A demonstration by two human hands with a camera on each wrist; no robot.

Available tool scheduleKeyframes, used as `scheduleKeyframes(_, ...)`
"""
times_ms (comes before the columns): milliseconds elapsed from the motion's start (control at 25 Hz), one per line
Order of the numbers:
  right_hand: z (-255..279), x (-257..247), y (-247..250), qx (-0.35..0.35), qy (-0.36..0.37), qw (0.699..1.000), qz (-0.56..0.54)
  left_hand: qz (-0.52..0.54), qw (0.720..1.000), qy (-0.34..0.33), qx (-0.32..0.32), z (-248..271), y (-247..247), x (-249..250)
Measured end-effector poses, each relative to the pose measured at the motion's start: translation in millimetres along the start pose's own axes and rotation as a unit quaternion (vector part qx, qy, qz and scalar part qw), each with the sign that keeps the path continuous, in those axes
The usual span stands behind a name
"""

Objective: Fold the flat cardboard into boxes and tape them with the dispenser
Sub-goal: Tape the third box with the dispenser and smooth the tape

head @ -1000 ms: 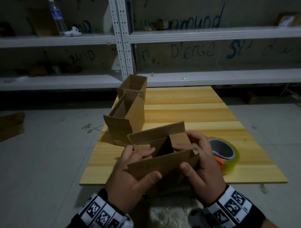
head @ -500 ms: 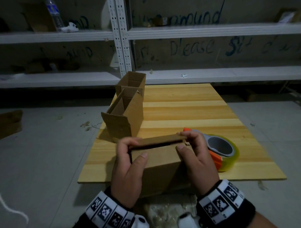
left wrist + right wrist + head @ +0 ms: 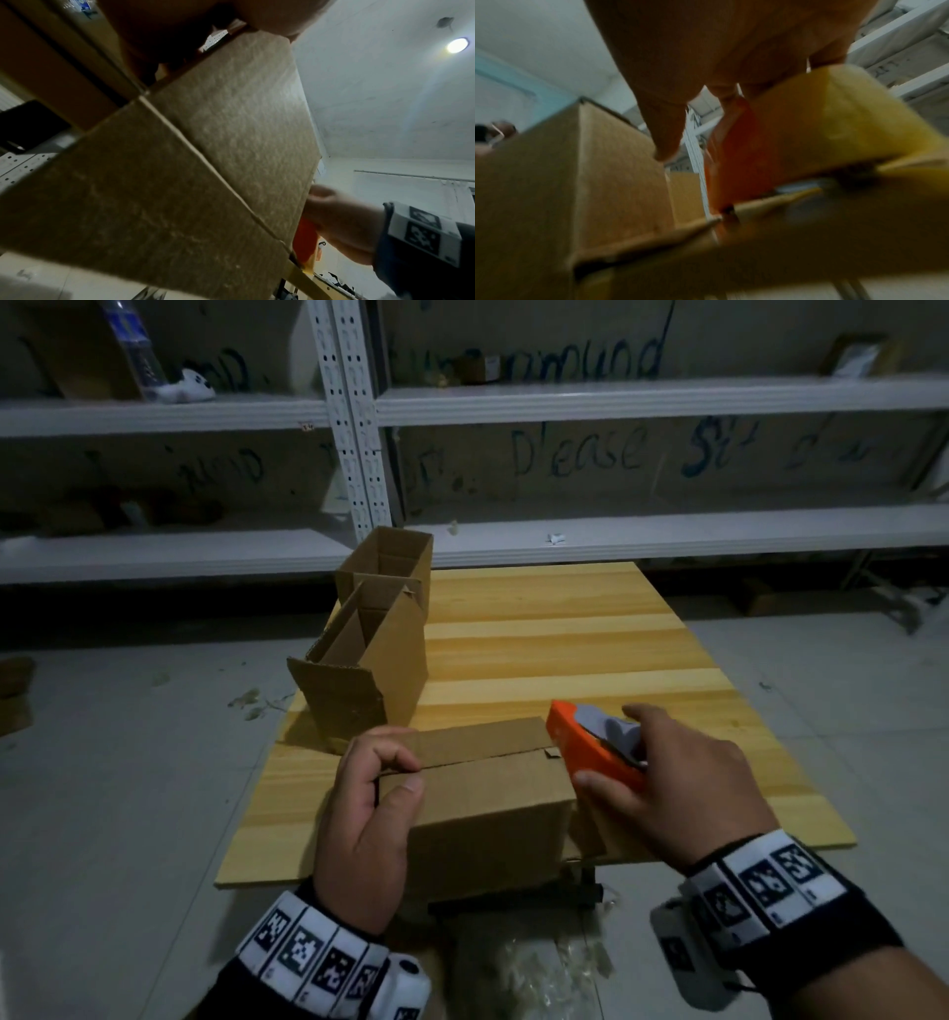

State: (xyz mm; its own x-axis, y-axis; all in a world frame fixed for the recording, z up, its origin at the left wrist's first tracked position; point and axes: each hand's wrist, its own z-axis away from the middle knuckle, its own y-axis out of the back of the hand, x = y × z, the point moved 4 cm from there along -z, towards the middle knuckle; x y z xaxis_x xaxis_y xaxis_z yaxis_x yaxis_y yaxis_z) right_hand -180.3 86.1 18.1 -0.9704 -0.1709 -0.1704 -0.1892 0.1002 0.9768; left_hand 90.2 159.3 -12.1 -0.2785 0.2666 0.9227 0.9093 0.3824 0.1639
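Note:
A brown cardboard box [image 3: 488,793] with its flaps folded down stands at the near edge of the wooden table [image 3: 565,634]. My left hand [image 3: 375,793] grips its left end, fingers curled over the top flaps and thumb on the front face. My right hand [image 3: 672,788] holds the orange tape dispenser [image 3: 590,747] just right of the box, its orange nose level with the box top. The left wrist view shows the box side [image 3: 205,162] and the dispenser [image 3: 306,239] beyond it. In the blurred right wrist view, the yellowish tape roll [image 3: 834,121] sits under my fingers.
Two open cardboard boxes [image 3: 369,675] [image 3: 390,567] stand along the table's left side, flaps up. White metal shelving [image 3: 616,403] runs behind the table. Crumpled clear plastic [image 3: 539,968] lies on the floor below my hands.
The flaps of the held box went from open to folded flat. My right hand left the box, picked up the tape dispenser from the table and brought it to the box's right end.

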Motion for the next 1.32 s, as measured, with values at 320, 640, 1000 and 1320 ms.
scheduleKeyframes(320, -1.2, 15.4, 63.1, 0.128, -0.122, 0.802, -0.570, 0.003, 0.998, 0.019, -0.055, -10.4, 4.5, -8.3)
scheduleKeyframes(640, -29.5, -60.3, 107.9, -0.110, -0.073, 0.859, -0.495, 0.014, 0.991, 0.070, -0.112, -13.0, 6.3, -2.8)
scheduleKeyframes(1000, -41.1, -102.9, 102.5, -0.142, 0.023, 0.933, -0.329, 0.176, 0.947, 0.265, -0.046, -35.1, 16.6, 12.0)
scheduleKeyframes(1320, -38.6, -107.7, 101.9, -0.137, 0.038, 0.936, -0.322, 0.226, 0.918, 0.319, -0.063, -38.5, 21.2, 22.8)
